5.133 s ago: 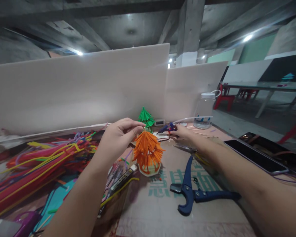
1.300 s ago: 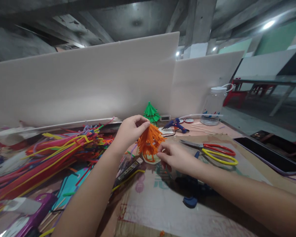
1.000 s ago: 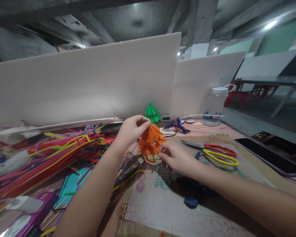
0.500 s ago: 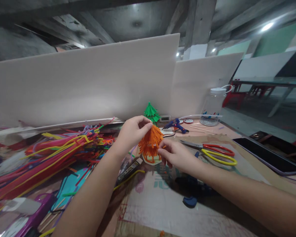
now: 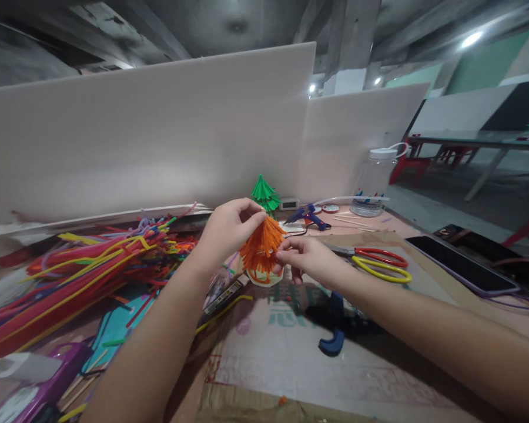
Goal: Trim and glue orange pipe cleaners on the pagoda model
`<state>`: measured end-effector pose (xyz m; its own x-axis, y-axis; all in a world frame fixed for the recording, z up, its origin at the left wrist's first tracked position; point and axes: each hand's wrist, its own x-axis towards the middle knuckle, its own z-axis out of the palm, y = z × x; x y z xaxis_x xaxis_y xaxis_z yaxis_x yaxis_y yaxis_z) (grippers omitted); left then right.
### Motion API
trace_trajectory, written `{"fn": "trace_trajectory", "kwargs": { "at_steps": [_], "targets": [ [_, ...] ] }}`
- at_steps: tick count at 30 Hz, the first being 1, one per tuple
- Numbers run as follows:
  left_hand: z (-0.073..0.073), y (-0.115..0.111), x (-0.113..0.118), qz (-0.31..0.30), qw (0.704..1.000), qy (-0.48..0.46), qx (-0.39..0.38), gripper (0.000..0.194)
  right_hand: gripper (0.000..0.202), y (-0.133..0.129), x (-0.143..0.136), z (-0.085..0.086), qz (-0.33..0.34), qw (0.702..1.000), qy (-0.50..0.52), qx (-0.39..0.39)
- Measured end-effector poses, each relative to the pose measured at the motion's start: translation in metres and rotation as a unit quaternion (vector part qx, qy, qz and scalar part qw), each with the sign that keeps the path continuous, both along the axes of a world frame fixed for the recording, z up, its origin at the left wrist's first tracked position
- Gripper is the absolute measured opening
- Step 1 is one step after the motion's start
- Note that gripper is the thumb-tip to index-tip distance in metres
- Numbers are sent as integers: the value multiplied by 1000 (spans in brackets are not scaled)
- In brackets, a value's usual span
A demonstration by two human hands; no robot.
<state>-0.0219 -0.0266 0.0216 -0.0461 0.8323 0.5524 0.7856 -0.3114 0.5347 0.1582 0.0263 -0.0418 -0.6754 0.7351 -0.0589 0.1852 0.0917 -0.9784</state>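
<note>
Since the earliest picture, the right hand (image 5: 306, 258) has come back from the blue glue gun (image 5: 307, 215) at the rear of the bench and now works at the orange tree; a pair of red and yellow scissors (image 5: 381, 263) lies on the cardboard sheet (image 5: 379, 376) where none lay then.

Head view: the left hand (image 5: 229, 229) pinches the very tip of the orange pipe-cleaner tree (image 5: 261, 249) between thumb and forefinger, the other fingers curled. The right hand pinches one strand of the lower right skirt, fingertips pressed together. The tree stands on a small pale disc on the cardboard, between the two hands, just in front of a finished green tree (image 5: 264, 194).

By the look of it, the piece is very light, fuzzy and easy to grip, never slippery. Its wire strands probably bend at a touch and keep the bend, so squeezing the skirts would crush the shape. The tip and the base disc seem the safest holds; a single strand suits shaping only, not lifting.

A heap of coloured pipe cleaners (image 5: 79, 270) sprawls to the left, blue cutters (image 5: 335, 329) lie under the right forearm, and a clear jar (image 5: 372, 182) and a dark phone (image 5: 461, 271) sit to the right.
</note>
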Motion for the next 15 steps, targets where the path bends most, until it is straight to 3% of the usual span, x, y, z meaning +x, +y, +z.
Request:
{"fn": "trace_trajectory", "kwargs": {
  "at_steps": [15],
  "targets": [
    [-1, 3, -2, 13, 1000, 3, -9, 24, 12, 6, 2, -6, 29, 999, 12, -4]
  ]
}}
